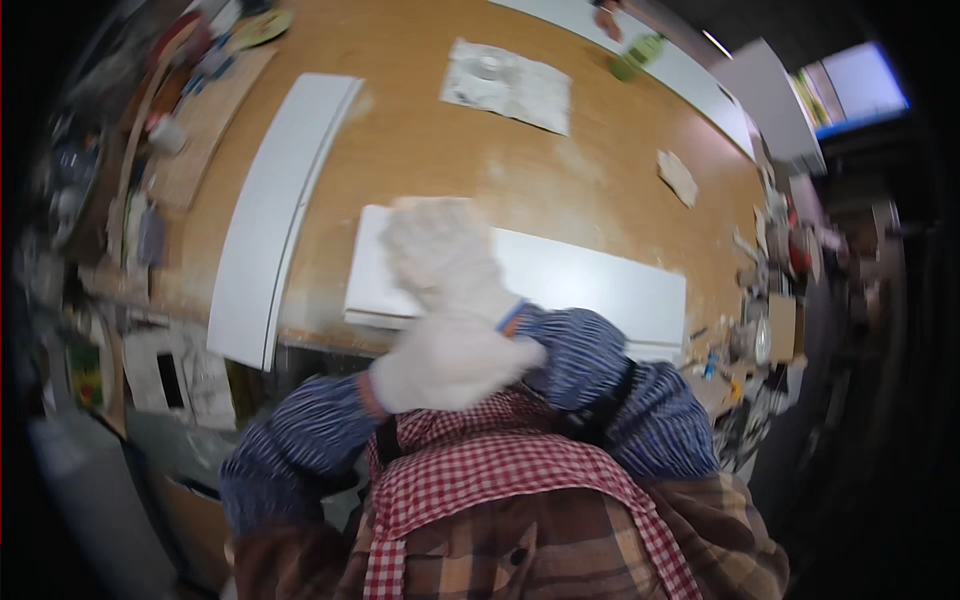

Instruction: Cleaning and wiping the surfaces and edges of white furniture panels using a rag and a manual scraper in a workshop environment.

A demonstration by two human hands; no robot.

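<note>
Both hands wear pale knitted work gloves, and motion smears them. My left hand (450, 365) lies across in front of my body, its finger end against the blue-striped sleeve (575, 350) of my right arm. Whether it grips the cloth is not clear. My right hand (440, 250) is over the left end of a long white panel (590, 285), which lies along the near side of the table. Its fingers are too blurred to show whether they curl round anything. The panel seems stacked, with a second white edge showing beneath.
Another white panel (275, 215) lies left on the brown table (400, 140). Farther back are a crumpled white sheet (505, 85), a beige scrap (678, 178) and a green bottle (637, 57) beside another person's hand (607, 20). Tools clutter the right edge; a wooden board (205, 130) lies left.
</note>
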